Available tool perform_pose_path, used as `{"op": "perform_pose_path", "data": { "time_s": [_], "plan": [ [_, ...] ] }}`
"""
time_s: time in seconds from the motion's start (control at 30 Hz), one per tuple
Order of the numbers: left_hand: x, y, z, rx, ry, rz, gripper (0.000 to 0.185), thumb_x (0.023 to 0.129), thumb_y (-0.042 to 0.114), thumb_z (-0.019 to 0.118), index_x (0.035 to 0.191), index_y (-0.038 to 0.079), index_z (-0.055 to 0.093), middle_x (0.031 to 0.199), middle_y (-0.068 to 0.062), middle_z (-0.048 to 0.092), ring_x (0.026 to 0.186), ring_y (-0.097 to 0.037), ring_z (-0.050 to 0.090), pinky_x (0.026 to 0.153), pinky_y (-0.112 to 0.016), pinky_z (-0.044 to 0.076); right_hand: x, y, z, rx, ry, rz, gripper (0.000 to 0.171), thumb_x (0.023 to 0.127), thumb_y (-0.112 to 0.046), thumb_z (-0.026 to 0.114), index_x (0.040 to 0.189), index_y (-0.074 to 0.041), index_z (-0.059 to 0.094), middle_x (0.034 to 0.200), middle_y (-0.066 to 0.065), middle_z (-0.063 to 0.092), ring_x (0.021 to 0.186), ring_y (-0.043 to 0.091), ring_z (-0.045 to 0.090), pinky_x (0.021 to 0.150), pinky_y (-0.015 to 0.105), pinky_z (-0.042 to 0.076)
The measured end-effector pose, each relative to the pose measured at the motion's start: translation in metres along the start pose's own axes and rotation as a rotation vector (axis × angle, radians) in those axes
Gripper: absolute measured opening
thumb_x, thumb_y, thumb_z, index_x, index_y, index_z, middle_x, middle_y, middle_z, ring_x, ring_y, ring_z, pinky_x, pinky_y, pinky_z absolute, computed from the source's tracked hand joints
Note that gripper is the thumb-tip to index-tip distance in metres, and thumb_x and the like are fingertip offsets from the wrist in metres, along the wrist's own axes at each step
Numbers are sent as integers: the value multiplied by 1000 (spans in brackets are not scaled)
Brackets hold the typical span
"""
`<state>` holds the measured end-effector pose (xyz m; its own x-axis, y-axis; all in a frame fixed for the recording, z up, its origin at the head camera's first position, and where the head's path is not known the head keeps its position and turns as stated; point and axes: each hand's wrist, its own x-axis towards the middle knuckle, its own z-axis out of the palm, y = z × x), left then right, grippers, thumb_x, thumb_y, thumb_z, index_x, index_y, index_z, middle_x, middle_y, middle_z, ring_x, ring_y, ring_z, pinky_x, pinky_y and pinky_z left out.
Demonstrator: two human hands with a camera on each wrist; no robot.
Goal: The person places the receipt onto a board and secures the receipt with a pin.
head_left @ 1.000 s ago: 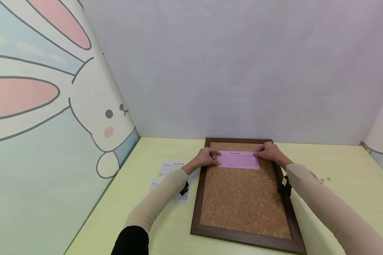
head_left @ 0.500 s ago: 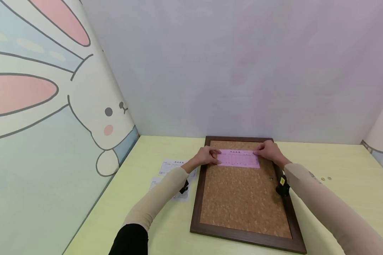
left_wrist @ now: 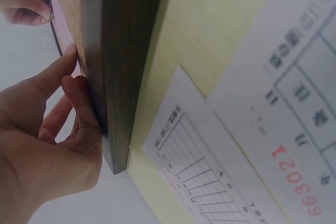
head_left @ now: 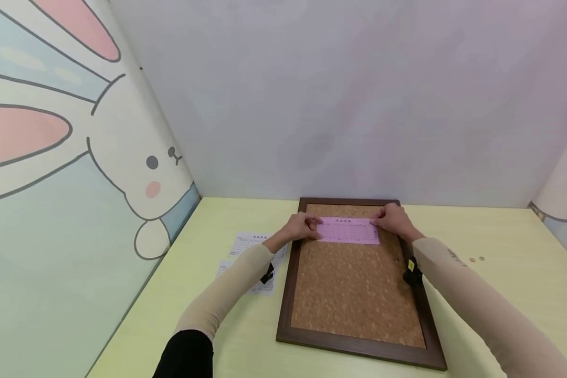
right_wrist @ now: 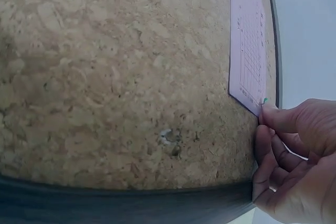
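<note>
A pink paper slip (head_left: pixel 348 231) lies across the upper part of a cork board (head_left: pixel 354 294) with a dark brown frame (head_left: pixel 288 283). My left hand (head_left: pixel 302 228) holds the slip's left end, its thumb on the paper (left_wrist: pixel 65 30) beside the frame edge (left_wrist: pixel 121 77). My right hand (head_left: pixel 391 219) holds the right end. In the right wrist view its curled fingers (right_wrist: pixel 294 161) meet the corner of the slip (right_wrist: pixel 249 51), where a tiny green speck (right_wrist: pixel 265 100) shows. I cannot tell what the speck is.
Two white printed forms (head_left: pixel 252 257) lie on the yellow table (head_left: pixel 501 294) left of the board. Two small gold-coloured bits (head_left: pixel 476 259) sit to the right. A rabbit-patterned wall (head_left: pixel 99 184) closes the left side and a plain wall (head_left: pixel 349 105) the back. A small dent (right_wrist: pixel 169 137) marks the cork.
Both hands stay at the ends of the pink slip on the board. Only the head view has drifted a little.
</note>
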<state>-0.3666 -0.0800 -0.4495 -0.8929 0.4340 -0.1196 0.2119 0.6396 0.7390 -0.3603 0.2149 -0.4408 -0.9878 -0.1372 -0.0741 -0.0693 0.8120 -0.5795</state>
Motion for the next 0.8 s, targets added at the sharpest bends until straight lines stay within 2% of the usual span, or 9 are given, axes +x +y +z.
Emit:
{"op": "perform_pose_path", "data": {
  "time_s": [0.23,0.5,0.8],
  "plan": [
    [1,3,0,3,-1,7,41,86,10,82,125,1,70,79,0,57,67,-10,49,58,-19,38,1,-6,-2,-60,-28,15,20,96,-11,67,96,8,73,88,18,72,73,21,55,62,26,42],
    [1,2,-2,16,-16,-5,41,86,10,82,125,1,70,78,0,58,64,-10,50,56,-19,40,0,-8,3,-13,3,25,16,96,-5,66,96,10,71,88,20,68,75,24,56,63,27,44],
    [0,2,-3,13,-9,-21,42,85,11,83,124,2,72,76,0,56,60,-8,52,55,-18,45,-2,-5,3,-5,11,25,17,96,-7,66,96,9,71,93,23,71,76,25,58,64,28,46]
  ]
}}
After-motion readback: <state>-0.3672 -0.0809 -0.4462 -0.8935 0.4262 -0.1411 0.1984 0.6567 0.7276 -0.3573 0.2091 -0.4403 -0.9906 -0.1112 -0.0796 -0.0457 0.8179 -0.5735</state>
